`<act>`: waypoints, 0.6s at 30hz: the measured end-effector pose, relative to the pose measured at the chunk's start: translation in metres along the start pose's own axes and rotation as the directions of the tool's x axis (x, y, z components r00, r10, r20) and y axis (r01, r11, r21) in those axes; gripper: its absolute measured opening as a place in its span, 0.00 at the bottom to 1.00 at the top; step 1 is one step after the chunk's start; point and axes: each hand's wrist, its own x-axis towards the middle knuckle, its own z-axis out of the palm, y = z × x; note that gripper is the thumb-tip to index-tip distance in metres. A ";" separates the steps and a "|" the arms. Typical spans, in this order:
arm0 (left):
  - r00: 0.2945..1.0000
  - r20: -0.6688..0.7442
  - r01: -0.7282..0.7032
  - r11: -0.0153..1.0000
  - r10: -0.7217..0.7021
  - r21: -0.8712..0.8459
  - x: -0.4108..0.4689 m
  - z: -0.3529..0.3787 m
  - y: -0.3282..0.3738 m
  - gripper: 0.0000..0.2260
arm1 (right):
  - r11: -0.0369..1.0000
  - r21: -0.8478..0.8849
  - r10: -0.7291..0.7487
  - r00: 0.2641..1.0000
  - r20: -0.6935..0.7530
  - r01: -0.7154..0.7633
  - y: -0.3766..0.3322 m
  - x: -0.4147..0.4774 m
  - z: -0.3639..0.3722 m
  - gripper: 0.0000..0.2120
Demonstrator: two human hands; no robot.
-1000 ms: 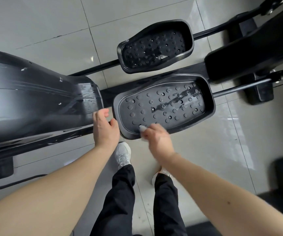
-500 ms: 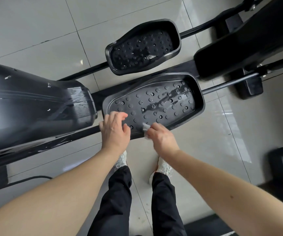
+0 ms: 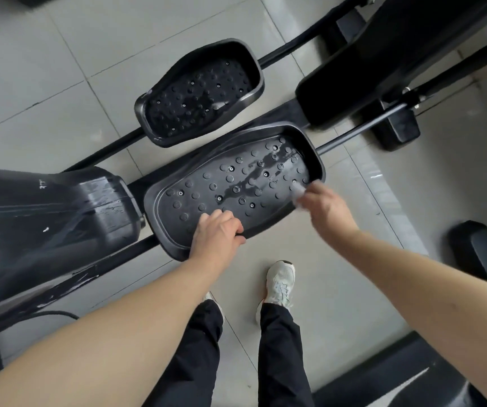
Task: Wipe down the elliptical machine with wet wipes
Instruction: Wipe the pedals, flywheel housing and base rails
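— Where are your hands?
— My left hand [image 3: 217, 235] is at centre frame, its grip curled on the near rim of the pedal [image 3: 236, 183], just right of the black housing [image 3: 45, 215].
— And the wipe [image 3: 296, 194]?
— Right of centre, on the pedal's right end. My right hand [image 3: 326, 208] has its grip pinched on it, and that hand is blurred.

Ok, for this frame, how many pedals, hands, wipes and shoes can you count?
Pedals: 2, near pedal, far pedal
Hands: 2, left hand, right hand
Wipes: 1, wipe
Shoes: 2
Total: 7
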 end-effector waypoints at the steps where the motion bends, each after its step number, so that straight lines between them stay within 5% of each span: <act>1: 1.000 0.009 -0.012 1.000 0.012 -0.007 0.002 0.000 0.001 0.07 | 0.995 0.026 0.095 0.995 -0.021 -0.095 0.009 0.003 -0.005 0.08; 5: 0.996 -0.001 -0.085 0.996 0.085 -0.030 0.005 0.003 0.000 0.07 | 0.860 0.344 0.432 0.897 -0.096 -0.378 -0.005 0.002 -0.003 0.07; 10: 0.983 -0.081 -0.172 0.982 0.166 -0.073 0.005 0.020 -0.002 0.10 | 0.649 0.601 0.663 0.734 -0.147 -0.466 -0.037 -0.011 0.023 0.06; 13: 0.983 -0.118 -0.159 0.977 0.143 -0.145 0.009 0.030 -0.002 0.06 | 0.569 0.673 0.732 0.664 -0.153 -0.473 -0.036 -0.005 0.027 0.07; 18: 0.983 -0.139 -0.144 0.976 0.122 -0.165 0.018 0.038 0.012 0.05 | 0.581 0.678 0.725 0.665 -0.181 -0.449 -0.019 -0.001 0.024 0.06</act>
